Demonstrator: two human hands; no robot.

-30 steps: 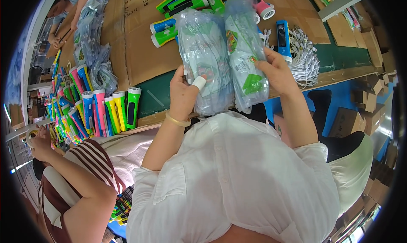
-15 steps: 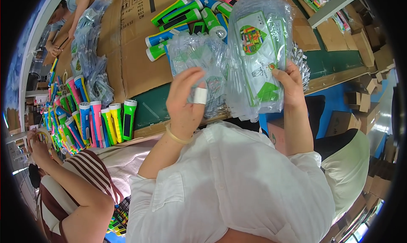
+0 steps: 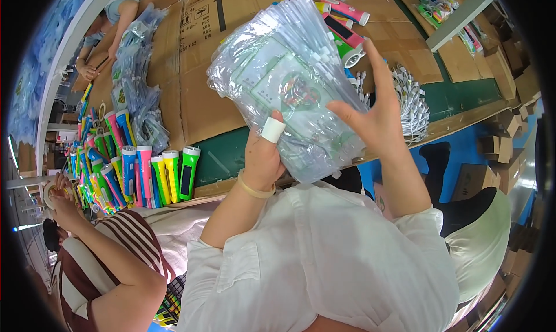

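Observation:
A thick, slightly fanned stack of clear plastic bags [image 3: 301, 94] with green and white printed cards in them tilts over the table's near edge. My left hand [image 3: 263, 155], with white tape round its thumb and a band at the wrist, grips the stack's lower left side, thumb on top. At the stack's right side my right hand [image 3: 379, 120] is open, its thumb and fingers spread wide. The thumb tip is over or just beside the bags; whether it touches them I cannot tell. Behind the stack, a pink flashlight [image 3: 343, 32] and several others are partly hidden.
Bundled white cables [image 3: 410, 109] lie right of my right hand. Upright coloured flashlights [image 3: 145, 173] crowd the table's left end, near a long heap of plastic bags [image 3: 136, 83]. A co-worker's arm [image 3: 110, 257] is close on my left; another person works at the far left.
The bag stack has passed from my right hand to my left and swung leftward, covering most of the flashlights behind it. My right hand has let go and spread its fingers.

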